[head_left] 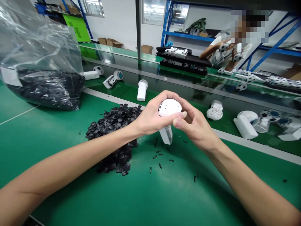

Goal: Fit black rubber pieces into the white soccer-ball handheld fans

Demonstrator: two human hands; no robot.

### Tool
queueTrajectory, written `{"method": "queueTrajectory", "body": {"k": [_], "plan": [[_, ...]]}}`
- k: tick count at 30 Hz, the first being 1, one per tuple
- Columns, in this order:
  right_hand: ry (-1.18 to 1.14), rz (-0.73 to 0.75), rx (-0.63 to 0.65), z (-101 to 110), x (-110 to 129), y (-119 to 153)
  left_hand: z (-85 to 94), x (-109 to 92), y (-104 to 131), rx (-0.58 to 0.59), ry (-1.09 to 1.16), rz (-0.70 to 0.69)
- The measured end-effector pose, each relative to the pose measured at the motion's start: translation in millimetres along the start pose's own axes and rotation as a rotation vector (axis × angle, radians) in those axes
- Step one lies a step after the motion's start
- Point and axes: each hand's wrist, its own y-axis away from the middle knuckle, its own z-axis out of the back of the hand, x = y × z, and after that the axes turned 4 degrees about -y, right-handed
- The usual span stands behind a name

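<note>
Both hands hold a white round-headed handheld device (169,107), which looks like a small fan, above the green work surface. My left hand (154,114) wraps the left side of its head, fingers over the far side. My right hand (194,124) grips the head's right side; its thumb nearly meets the left thumb at the near side. The white handle (166,135) hangs down below the hands. Left of it, partly behind my left forearm, lies a heap of black pentagon-shaped pieces (117,121). Several small curved black pieces (160,165) are scattered below the device.
A clear plastic bag (47,91) of black pieces stands at the left. Beyond a pale edge strip, a conveyor belt (124,89) carries several similar devices (142,90). Across it, a person (225,53) handles more of them beside stacked black trays (183,64).
</note>
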Motion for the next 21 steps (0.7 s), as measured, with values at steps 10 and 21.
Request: {"method": "queueTrajectory", "body": {"k": [10, 21], "plan": [[0.007, 0.055, 0.014, 1.2, -3.4, -4.8, 2.1, 11.3, -10.1, 0.023, 0.142, 0.004], [0.486, 0.222, -0.236, -5.8, 5.3, 7.4, -0.2, 13.3, -13.3, -0.101, 0.151, 0.115]]}}
